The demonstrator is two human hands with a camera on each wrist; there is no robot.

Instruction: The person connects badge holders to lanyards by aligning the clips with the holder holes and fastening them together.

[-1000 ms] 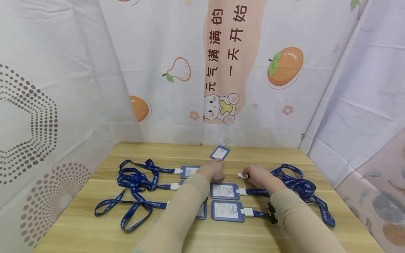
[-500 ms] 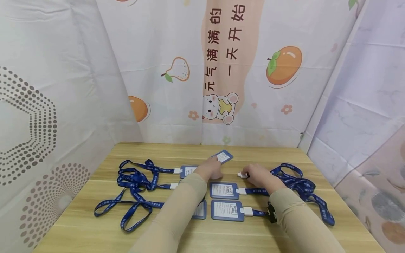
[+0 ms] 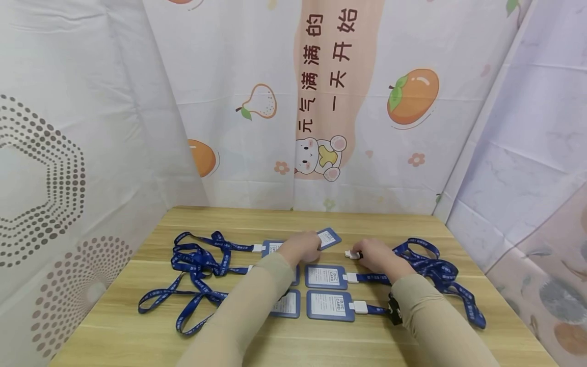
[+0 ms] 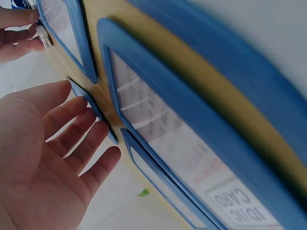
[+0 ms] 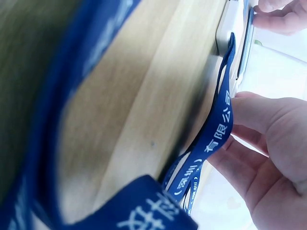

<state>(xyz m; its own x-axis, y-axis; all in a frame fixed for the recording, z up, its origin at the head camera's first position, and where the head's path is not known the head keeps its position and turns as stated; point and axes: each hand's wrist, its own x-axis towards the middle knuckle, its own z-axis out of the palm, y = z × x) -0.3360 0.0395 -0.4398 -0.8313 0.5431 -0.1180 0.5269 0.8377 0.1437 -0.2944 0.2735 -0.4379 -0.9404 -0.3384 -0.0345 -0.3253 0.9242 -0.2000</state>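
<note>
In the head view, my left hand (image 3: pixel 302 248) is at the left end of a blue badge holder (image 3: pixel 328 238) lying askew on the table. The left wrist view shows my thumb and fingertips at the edges of that badge holder (image 4: pixel 97 108). My right hand (image 3: pixel 375 255) pinches the white clip (image 3: pixel 351 254) of a blue lanyard, a little to the right of the badge holder. In the right wrist view the lanyard strap (image 5: pixel 220 120) runs past my thumb; that hand's fingertips are partly hidden.
Blue badge holders with lanyards lie in two columns: an upper left holder (image 3: pixel 272 247), a lower left holder (image 3: pixel 286 304), and right ones (image 3: pixel 326 277) (image 3: pixel 330 305) below my hands. Lanyards lie tangled at left (image 3: pixel 197 260) and right (image 3: pixel 435 270). A curtain (image 3: pixel 257 188) hangs behind the table.
My left hand has drawn the loose badge holder nearer and to the right, turning it. The right hand stays in place with the clip.
</note>
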